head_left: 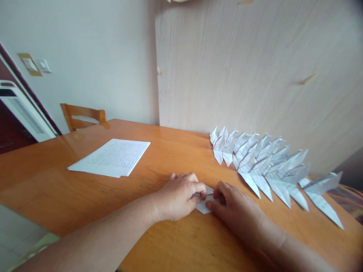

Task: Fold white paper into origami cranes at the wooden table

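A small folded sheet of paper [204, 207] lies on the table between my two hands, partly covered by them. My left hand [181, 194] has its fingers curled over the paper's left side, the thumb tucked in beside the index finger. On the opposite side, my right hand [234, 202] pinches the paper's right edge between thumb and bent fingers. The paper's far corner and near point show between the hands; the rest is hidden under the fingers.
Rows of folded paper pieces [263, 158] with upright points stand along the table's right side. A stack of printed sheets [113, 158] lies at the left on the wooden table [159, 151]. Behind are a wooden chair [85, 112] and a wood-grain panel [227, 68].
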Demonstrator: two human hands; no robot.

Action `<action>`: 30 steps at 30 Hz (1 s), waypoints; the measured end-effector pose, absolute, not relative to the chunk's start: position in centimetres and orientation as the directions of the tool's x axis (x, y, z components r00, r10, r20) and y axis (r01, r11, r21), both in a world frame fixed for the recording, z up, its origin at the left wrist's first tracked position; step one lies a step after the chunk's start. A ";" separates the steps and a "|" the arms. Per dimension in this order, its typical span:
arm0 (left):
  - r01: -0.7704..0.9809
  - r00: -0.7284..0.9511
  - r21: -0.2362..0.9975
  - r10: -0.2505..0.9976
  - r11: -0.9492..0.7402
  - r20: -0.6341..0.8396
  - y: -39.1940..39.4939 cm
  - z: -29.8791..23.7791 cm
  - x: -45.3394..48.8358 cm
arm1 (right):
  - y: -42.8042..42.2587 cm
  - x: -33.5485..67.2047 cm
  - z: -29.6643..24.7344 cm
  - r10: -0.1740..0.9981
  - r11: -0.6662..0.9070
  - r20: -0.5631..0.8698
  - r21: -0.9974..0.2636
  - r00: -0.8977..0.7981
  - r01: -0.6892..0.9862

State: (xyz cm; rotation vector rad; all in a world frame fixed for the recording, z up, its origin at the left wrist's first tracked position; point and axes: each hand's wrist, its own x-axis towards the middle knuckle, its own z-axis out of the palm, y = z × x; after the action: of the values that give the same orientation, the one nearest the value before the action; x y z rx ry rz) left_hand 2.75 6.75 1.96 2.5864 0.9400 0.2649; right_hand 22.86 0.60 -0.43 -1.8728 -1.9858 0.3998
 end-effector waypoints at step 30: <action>0.565 0.768 0.454 0.640 -0.689 0.017 7.1 2.1 2.7 | 0.6 27.4 1.6 0.987 -0.028 -0.157 -0.414 -0.041 0.910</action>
State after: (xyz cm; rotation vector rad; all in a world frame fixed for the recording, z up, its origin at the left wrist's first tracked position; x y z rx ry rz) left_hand 2.70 7.14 2.08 2.5345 0.9123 0.2413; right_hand 27.37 0.57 1.65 -2.0371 -2.0519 0.6158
